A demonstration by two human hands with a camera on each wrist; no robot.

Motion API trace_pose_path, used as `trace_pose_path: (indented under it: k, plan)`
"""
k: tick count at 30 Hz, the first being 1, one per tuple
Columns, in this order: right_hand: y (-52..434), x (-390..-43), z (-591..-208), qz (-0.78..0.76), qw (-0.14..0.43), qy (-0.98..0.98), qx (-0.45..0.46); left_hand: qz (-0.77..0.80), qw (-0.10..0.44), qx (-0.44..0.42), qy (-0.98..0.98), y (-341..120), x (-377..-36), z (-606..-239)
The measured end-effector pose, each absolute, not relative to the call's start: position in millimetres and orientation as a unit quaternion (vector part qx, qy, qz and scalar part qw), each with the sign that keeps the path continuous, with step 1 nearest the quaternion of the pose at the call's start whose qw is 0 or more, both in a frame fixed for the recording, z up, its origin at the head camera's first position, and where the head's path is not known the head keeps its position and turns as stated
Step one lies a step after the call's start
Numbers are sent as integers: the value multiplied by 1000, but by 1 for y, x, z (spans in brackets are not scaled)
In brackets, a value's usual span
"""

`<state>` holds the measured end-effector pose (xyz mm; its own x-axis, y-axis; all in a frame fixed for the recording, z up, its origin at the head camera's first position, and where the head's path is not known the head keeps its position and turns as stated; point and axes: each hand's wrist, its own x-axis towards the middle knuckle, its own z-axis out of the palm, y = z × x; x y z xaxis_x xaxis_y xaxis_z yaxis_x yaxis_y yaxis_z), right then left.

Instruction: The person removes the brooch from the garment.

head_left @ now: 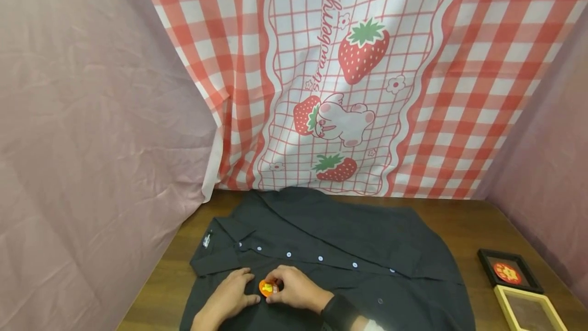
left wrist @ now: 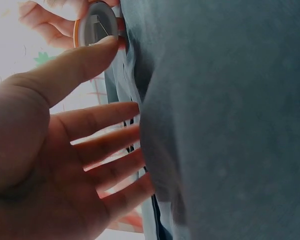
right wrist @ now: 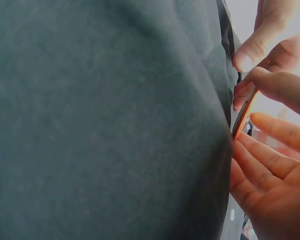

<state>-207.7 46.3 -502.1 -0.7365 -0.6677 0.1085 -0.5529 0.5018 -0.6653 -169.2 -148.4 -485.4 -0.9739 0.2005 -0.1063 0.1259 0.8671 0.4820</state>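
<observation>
A black button-up shirt (head_left: 349, 249) lies spread flat on the wooden table (head_left: 464, 223), its collar to the left. On its near left part sits a small round orange badge (head_left: 268, 288). My left hand (head_left: 229, 294) rests flat on the shirt with straight fingers, and its thumb touches the badge's rim (left wrist: 97, 22). My right hand (head_left: 296, 290) curls over the badge from the right and pinches its edge (right wrist: 244, 114) with finger and thumb. A dark band wraps the right wrist. Both wrist views are filled by shirt fabric (right wrist: 100, 120).
At the table's right edge lie a black picture frame (head_left: 509, 270) holding a red badge and a pale wooden frame (head_left: 528, 311). A strawberry gingham cloth (head_left: 358, 80) hangs behind. Pink drapes (head_left: 92, 132) close in on the left and the right.
</observation>
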Motion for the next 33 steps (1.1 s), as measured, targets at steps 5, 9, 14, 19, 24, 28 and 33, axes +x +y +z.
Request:
trace_pose_path:
  k: [5,9,14,19,24,28,33]
  plan:
    - [47,-209,-501,-356,73,858,-362,254,36,130,958,-149,-169,-486]
    - [47,-208,-501,-373,73,853,-359,269,23,142,952,-148,-170,-484]
    - [48,-208,-501,-393,78,847,-351,274,22,137,952,-146,-170,-485]
    - [50,-208,-503,-421,89,837,-337,277,-1,151,949,-145,-169,-487]
    - [53,-208,-504,-444,90,826,-335,286,-21,179,941,-144,-170,-487]
    - [55,-209,-504,-451,90,824,-331,286,-26,189,939,-143,-170,-487]
    - [58,-209,-505,-454,91,825,-324,283,-29,192,939,-141,-170,-487]
